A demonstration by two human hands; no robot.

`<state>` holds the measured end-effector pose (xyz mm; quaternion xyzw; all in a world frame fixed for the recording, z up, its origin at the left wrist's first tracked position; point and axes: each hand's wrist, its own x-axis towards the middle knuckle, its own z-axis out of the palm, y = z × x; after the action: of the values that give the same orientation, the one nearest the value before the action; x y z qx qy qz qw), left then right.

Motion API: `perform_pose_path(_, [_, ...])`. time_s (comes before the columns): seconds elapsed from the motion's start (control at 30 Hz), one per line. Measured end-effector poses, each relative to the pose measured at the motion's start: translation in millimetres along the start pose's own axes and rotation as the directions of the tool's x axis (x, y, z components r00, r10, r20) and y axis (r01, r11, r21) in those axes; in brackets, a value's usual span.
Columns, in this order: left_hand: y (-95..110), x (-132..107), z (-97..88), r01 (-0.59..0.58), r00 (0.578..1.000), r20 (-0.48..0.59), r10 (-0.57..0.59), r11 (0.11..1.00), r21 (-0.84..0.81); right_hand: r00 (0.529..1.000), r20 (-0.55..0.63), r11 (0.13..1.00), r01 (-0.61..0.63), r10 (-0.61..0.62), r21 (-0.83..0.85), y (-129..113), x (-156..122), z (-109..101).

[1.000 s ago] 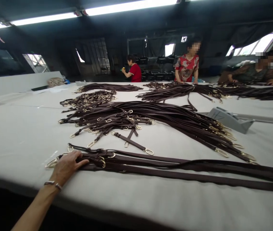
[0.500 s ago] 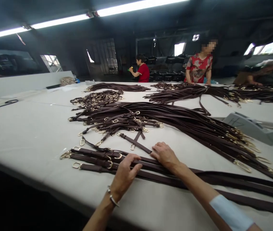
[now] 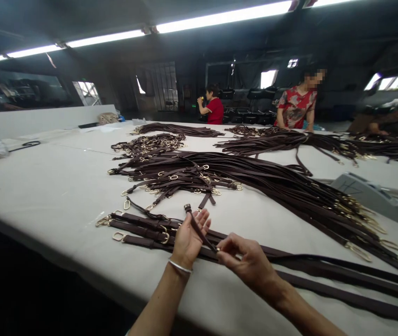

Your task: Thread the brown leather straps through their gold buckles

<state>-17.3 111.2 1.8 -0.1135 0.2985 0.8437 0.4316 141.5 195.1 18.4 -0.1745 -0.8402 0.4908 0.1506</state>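
A short dark brown strap [image 3: 197, 227] is lifted off the table, its free end pointing up and away. My right hand [image 3: 246, 259] pinches its near end by the metal ring. My left hand [image 3: 189, 238] is palm up with fingers spread, and the strap lies across it. Under both hands a row of long brown straps with gold buckles [image 3: 143, 229] lies along the table's near edge.
A big pile of brown straps with gold rings [image 3: 220, 175] covers the middle of the grey table [image 3: 45, 186]. A grey device [image 3: 374, 196] sits at right. Other people stand at the far side by further strap piles [image 3: 283, 140].
My right hand has picked the short strap up from the table. My left hand has turned palm up beneath it. The view has shifted slightly left.
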Motion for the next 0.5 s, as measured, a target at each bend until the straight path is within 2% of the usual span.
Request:
perform_pose_path(0.07, [8,-1,0.9,-0.042,0.999,-0.013,0.042,0.999,-0.025,0.984,0.063,0.945,-0.178,0.167,0.276,-10,-28,-1])
perform_pose_path(0.13, [11,-5,-0.7,-0.046,0.999,-0.013,0.046,0.998,-0.04,0.951,0.131,0.819,-0.308,0.28,0.484,-11,-52,-4])
perform_pose_path(0.17, [10,-7,-2.1,-0.034,0.999,0.01,0.034,0.998,-0.046,0.937,0.169,0.766,-0.349,0.307,0.54,-9,-62,-8])
perform_pose_path(0.2, [8,-9,-3.6,-0.019,0.999,0.046,0.021,0.999,-0.045,0.929,0.201,0.755,-0.369,0.309,0.542,-5,-69,-14])
perform_pose_path(0.27, [1,-15,-7.1,-0.007,0.992,0.124,0.006,1.0,0.009,0.939,0.183,0.86,-0.341,0.291,0.381,9,-75,-39])
perform_pose_path(0.3, [-3,-18,-8.9,-0.019,0.99,0.143,0.01,0.998,0.062,0.948,0.126,0.928,-0.312,0.291,0.202,19,-75,-57])
perform_pose_path(0.33, [-8,-21,-10.8,-0.036,0.989,0.145,0.017,0.991,0.132,0.958,0.02,0.959,-0.284,0.285,-0.017,29,-73,-80])
perform_pose_path(0.37, [-12,-25,-12.6,-0.052,0.991,0.132,0.025,0.977,0.208,0.951,-0.113,0.924,-0.305,0.286,-0.23,41,-69,-105])
perform_pose_path(0.4, [-16,-28,-14.1,-0.061,0.992,0.123,0.027,0.959,0.277,0.92,-0.269,0.809,-0.381,0.285,-0.447,53,-65,-131])
perform_pose_path(0.43, [-19,-32,-15.4,-0.059,0.992,0.122,0.02,0.942,0.331,0.881,-0.379,0.726,-0.456,0.284,-0.515,66,-60,-157])
perform_pose_path(0.5, [-23,-39,-16.5,-0.038,0.989,0.145,-0.02,0.921,0.387,0.821,-0.496,0.596,-0.556,0.285,-0.579,90,-51,-200])
